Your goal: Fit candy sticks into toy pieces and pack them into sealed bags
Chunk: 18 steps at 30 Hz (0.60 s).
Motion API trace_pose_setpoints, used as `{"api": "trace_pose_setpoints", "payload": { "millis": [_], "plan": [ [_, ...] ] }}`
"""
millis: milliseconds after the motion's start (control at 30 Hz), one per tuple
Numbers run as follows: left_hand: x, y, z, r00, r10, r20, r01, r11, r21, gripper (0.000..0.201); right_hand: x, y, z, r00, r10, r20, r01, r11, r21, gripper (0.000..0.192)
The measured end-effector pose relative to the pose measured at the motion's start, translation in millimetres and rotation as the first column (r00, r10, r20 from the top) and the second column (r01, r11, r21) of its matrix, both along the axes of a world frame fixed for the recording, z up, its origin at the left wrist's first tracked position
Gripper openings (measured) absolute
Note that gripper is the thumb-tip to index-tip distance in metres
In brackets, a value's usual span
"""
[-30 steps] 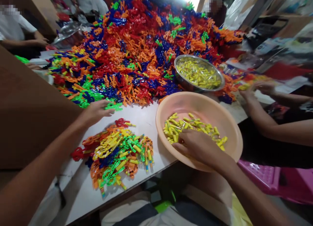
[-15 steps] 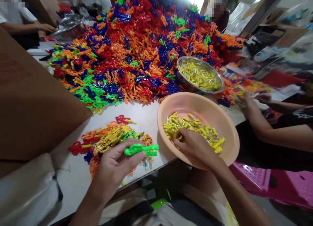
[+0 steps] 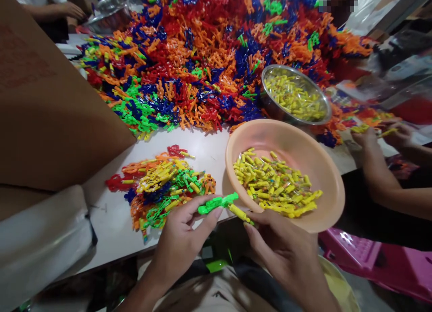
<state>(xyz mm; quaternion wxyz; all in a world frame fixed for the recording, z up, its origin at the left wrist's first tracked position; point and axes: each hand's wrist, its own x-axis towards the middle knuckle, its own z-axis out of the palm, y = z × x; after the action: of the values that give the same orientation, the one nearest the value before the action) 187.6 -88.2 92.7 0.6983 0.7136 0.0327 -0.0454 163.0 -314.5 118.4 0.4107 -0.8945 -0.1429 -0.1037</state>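
My left hand pinches a small bright green plastic toy figure between thumb and fingers. Between the thumb and fingertips of my right hand is a small yellow plastic tube, its tip meeting the right end of the green figure. Just beyond my right hand stands a peach plastic basin, holding many loose yellow tubes and some flat yellow pieces. Past my left hand lies a small heap of toy figures in yellow, green, orange and red, several with yellow tubes attached.
A large mound of coloured plastic pieces covers the back of the white table. A steel bowl of yellow tubes sits behind the basin. A cardboard box stands left. Another person's hands work at the right; a further hand is at upper left.
My right hand has come out of the basin with a yellow tube and moved down to meet the green figure. My left hand has shifted right in view, still holding the figure.
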Motion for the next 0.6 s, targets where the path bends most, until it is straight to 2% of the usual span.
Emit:
{"api": "trace_pose_setpoints", "payload": {
  "millis": [200, 367, 467, 600],
  "plan": [
    [-2, -2, 4.1, 0.99, -0.009, 0.142, -0.012, 0.988, 0.151, 0.019, -1, 6, -0.1, 0.999, -0.016, 0.041, 0.016, 1.0, -0.016, 0.01],
    [-2, -6, 2.1, 0.952, -0.038, 0.303, -0.03, 0.976, 0.218, 0.024, -4, 13, 1.3, 0.998, -0.068, 0.016, 0.069, 0.997, -0.03, 0.013],
    [-2, 0, -1.5, 0.976, -0.053, 0.209, 0.017, 0.985, 0.17, 0.02, -2, 9, -1.3, 0.998, -0.048, -0.039, 0.049, 0.999, 0.025, 0.015],
    [-2, 14, -2.7, 0.994, -0.107, -0.013, 0.107, 0.994, -0.025, 0.022, 2, -2, -7.0, 0.986, 0.038, -0.161, -0.02, 0.993, 0.116, 0.019]
  ]
}}
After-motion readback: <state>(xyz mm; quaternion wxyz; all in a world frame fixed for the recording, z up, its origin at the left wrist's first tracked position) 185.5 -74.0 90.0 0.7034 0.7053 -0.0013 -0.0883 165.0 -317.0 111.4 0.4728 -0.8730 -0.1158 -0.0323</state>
